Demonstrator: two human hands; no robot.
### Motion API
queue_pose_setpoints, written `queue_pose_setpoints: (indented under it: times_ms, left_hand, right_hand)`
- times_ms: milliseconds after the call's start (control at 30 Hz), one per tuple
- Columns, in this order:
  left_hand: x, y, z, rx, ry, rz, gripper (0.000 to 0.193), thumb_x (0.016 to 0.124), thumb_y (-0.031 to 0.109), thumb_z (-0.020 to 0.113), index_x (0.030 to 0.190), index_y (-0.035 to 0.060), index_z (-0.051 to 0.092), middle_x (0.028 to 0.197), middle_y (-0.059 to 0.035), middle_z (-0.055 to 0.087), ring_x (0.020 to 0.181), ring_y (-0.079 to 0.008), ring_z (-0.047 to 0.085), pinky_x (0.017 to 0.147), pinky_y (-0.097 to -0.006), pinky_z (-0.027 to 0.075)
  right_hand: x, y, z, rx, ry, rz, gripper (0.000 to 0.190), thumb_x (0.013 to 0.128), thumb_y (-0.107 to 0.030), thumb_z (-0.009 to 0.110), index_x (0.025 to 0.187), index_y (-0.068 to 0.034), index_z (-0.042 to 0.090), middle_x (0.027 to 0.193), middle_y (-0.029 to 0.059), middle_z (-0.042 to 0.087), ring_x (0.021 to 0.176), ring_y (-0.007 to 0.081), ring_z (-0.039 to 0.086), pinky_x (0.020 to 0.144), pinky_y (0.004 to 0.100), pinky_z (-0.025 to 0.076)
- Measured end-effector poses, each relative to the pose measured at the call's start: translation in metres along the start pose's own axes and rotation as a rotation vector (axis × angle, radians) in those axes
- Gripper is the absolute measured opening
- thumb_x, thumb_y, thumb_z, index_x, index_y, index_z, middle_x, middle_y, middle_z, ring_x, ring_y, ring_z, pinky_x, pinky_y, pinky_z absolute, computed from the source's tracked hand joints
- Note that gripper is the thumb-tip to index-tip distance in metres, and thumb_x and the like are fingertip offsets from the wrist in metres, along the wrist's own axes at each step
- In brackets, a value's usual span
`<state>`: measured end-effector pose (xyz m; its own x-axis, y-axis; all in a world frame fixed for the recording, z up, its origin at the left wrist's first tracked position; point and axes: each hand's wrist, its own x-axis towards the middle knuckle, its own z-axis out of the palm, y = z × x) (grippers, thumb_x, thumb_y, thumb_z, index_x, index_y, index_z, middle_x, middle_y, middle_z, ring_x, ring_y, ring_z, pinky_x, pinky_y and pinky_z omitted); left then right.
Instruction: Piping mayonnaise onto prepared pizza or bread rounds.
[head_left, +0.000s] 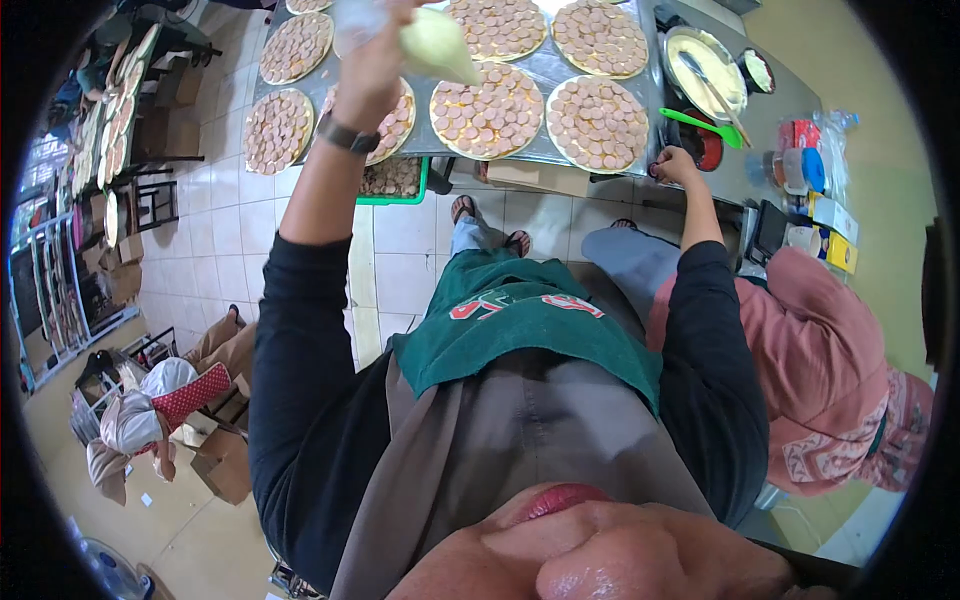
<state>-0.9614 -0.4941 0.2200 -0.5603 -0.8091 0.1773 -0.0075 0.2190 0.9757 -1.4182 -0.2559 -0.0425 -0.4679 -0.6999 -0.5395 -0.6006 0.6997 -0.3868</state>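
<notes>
My left hand (369, 79), with a dark watch at the wrist, grips a clear plastic piping bag (437, 46) filled with pale yellow-green sauce. The bag tilts down over the metal table, its tip near a round flat base topped with sausage slices (487, 110). Another topped base (367, 127) is partly hidden behind my left hand. My right hand (677, 166) rests at the table's front edge, right of a topped base (597, 124) and beside a red bowl (701, 140). Its fingers are bent around something small and dark red, too small to name.
A steel bowl of pale cream (705, 75) holds a spoon. A green spatula (701, 126) lies across the red bowl. Below the table is a green crate of sliced pieces (391, 180). A person in pink (810, 375) is close on the right; another person (161, 405) is at lower left.
</notes>
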Motion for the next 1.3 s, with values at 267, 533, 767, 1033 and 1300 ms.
queue_pose_setpoints:
  times_ms: [267, 533, 767, 1033, 1300]
  left_hand:
    - [0.067, -0.011, 0.002, 0.603, -0.079, 0.495, 0.032, 0.095, 0.020, 0.040, 0.100, 0.0004, 0.064, 0.069, -0.0081, 0.043, 0.067, -0.0196, 0.045, 0.064, -0.0328, 0.039]
    - [0.081, -0.008, -0.005, 0.450, -0.134, 0.285, 0.030, 0.095, 0.021, 0.041, 0.102, 0.0028, 0.064, 0.075, -0.0074, 0.048, 0.072, -0.0198, 0.049, 0.067, -0.0325, 0.042]
    - [0.086, -0.009, -0.011, 0.209, -0.197, 0.129, 0.036, 0.098, 0.026, 0.037, 0.106, 0.0037, 0.064, 0.078, -0.0041, 0.050, 0.076, -0.0162, 0.050, 0.071, -0.0316, 0.042]
    - [0.107, -0.036, -0.027, 0.064, -0.141, 0.141, 0.028, 0.097, 0.021, 0.042, 0.106, 0.0026, 0.060, 0.080, -0.0044, 0.049, 0.077, -0.0162, 0.047, 0.074, -0.0296, 0.040]
    - [0.132, -0.093, -0.039, 0.271, -0.184, 0.347, 0.018, 0.091, 0.017, 0.046, 0.086, 0.0008, 0.053, 0.088, -0.0156, 0.053, 0.090, -0.0316, 0.049, 0.083, -0.0407, 0.039]
  right_hand:
    - [-0.028, -0.043, -0.015, -0.191, 0.109, -0.053, 0.028, 0.069, -0.020, 0.076, 0.089, -0.003, 0.066, 0.086, 0.0132, 0.068, 0.080, 0.0235, 0.067, 0.069, 0.0344, 0.051]
    - [-0.059, -0.210, 0.001, 0.530, 0.306, -0.546, 0.062, 0.068, -0.024, 0.082, 0.122, -0.007, 0.056, 0.109, 0.0089, 0.063, 0.102, 0.0194, 0.059, 0.088, 0.0351, 0.046]
    - [-0.036, -0.378, 0.067, 0.863, 0.055, -1.040, 0.102, 0.060, -0.019, 0.088, 0.141, -0.008, 0.027, 0.132, 0.0098, 0.047, 0.121, 0.0209, 0.047, 0.102, 0.0367, 0.038]
    - [-0.020, -0.431, 0.074, 1.090, -0.169, -0.853, 0.086, 0.063, -0.011, 0.086, 0.133, -0.004, 0.035, 0.126, 0.0066, 0.052, 0.114, 0.0159, 0.053, 0.094, 0.0302, 0.046]
    - [0.009, -0.433, 0.113, 1.143, -0.185, -0.706, 0.072, 0.066, -0.011, 0.084, 0.126, -0.004, 0.045, 0.119, 0.0044, 0.055, 0.107, 0.0143, 0.054, 0.090, 0.0294, 0.047]
